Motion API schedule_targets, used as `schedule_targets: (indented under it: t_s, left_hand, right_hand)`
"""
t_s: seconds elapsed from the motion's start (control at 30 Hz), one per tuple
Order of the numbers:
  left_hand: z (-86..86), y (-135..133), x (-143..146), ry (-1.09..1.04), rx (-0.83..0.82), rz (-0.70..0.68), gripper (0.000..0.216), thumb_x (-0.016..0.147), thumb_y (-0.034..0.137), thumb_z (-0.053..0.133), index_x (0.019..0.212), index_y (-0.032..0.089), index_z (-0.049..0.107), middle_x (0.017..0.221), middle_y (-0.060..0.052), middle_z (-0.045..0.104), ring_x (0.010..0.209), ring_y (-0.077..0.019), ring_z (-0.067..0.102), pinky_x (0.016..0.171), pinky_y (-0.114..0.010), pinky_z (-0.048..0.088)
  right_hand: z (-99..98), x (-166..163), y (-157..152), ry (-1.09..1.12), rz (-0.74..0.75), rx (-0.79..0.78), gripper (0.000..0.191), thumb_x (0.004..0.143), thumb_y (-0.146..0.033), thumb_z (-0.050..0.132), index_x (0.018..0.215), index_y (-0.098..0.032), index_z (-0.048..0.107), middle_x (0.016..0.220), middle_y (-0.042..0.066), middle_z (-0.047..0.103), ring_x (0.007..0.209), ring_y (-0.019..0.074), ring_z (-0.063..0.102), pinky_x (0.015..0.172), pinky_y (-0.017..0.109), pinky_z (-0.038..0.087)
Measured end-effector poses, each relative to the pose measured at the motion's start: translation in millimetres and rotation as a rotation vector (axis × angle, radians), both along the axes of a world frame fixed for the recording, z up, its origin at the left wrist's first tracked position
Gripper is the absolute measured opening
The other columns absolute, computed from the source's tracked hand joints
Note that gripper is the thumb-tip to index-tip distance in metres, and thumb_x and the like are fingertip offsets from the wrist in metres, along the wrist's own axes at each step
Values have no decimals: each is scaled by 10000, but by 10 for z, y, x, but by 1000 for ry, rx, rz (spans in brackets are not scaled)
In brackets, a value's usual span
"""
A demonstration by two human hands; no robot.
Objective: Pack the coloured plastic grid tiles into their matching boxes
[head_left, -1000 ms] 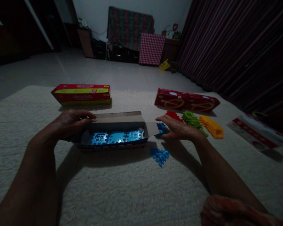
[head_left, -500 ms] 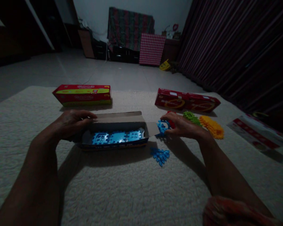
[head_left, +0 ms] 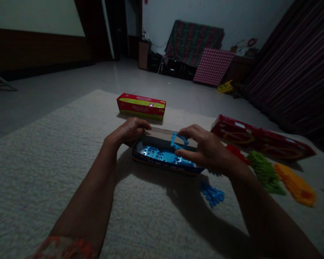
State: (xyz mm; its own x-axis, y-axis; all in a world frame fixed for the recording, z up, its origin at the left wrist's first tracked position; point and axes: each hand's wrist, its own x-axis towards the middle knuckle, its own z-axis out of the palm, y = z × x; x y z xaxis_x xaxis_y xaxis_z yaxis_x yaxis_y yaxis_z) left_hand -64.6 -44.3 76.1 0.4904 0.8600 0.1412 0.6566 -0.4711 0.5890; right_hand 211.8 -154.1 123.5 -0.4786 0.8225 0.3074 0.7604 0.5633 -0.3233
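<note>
An open cardboard box [head_left: 162, 166] lies on a pale carpet [head_left: 56, 158], with several blue plastic puzzle pieces inside it. My left hand [head_left: 128, 132] grips the box's left end and its raised lid flap. My right hand [head_left: 205, 149] hovers over the box's right half and pinches a blue puzzle piece [head_left: 178, 140] between thumb and fingers, just above the pieces in the box. More loose blue pieces [head_left: 212, 193] lie on the carpet below my right wrist.
A closed red and yellow box [head_left: 141, 105] lies behind the open one. A long red box [head_left: 261, 136] lies at the right. Red pieces [head_left: 236, 151], green pieces [head_left: 264, 172] and orange pieces [head_left: 295, 184] sit in piles at the right. Furniture stands along the far wall.
My right hand has picked up a blue piece from beside the box's right flap and carried it left over the box. My head has turned left, so everything sits further right in view.
</note>
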Motion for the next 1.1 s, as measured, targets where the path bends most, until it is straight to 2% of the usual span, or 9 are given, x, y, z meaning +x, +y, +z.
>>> schedule_targets:
  t_s: [0.1,0.2,0.4,0.57,0.73,0.87,0.97,1.1]
  left_hand:
    - [-27,16,-5,-18,19,-27,435,768,100,474,1072,183,774,1075,-59,785,976,-189,708,905,-310,547]
    - [-29,19,-5,-16,37,-42,442,767,76,472,1082,172,768,1096,-64,783,994,-192,709,922,-313,539]
    - [-32,23,-1,6,61,-42,424,768,65,492,1075,167,766,1094,-67,785,996,-191,710,925,-301,531]
    - [-9,-1,23,5,47,-37,424,770,69,479,1062,158,772,1077,-70,789,969,-188,715,906,-302,537]
    - [17,-19,17,20,55,-36,434,762,95,477,1062,168,783,1066,-65,791,974,-200,713,923,-313,532]
    - [13,-14,9,22,51,-37,448,756,119,481,1078,188,783,1073,-52,789,972,-189,710,929,-295,526]
    - [37,-28,26,40,14,-8,444,767,168,482,1092,188,784,1078,-54,785,978,-200,707,931,-302,526]
    - [56,-27,40,56,-35,45,424,763,245,508,1075,208,793,994,-53,789,918,-225,709,889,-324,543]
  right_hand:
    - [-114,-364,106,-23,57,-54,346,840,-382,731,1138,-254,612,1095,75,633,945,232,615,847,390,518]
    - [-211,-545,160,-30,103,-95,342,857,-353,716,1165,-267,594,1120,72,618,977,228,600,872,386,506]
    - [-329,-671,236,-34,110,-129,372,860,-336,710,1195,-244,577,1119,87,601,981,236,597,882,409,509]
    - [-334,-621,265,45,112,-47,342,874,-362,698,1171,-238,579,1164,99,610,1017,245,614,887,419,523]
    - [-106,-205,88,111,9,116,209,918,-358,626,1088,-237,630,1093,104,663,1002,270,644,856,435,546]
    - [1,433,-109,81,-227,191,213,929,-413,600,1055,-253,663,1051,105,686,965,285,669,814,455,565]
    - [-127,953,-211,29,-353,107,238,899,-443,625,1036,-255,675,1063,101,698,956,296,681,836,490,571]
    - [-461,1438,-298,-85,-412,-152,296,818,-392,695,1067,-234,675,1108,106,691,980,298,681,871,481,573]
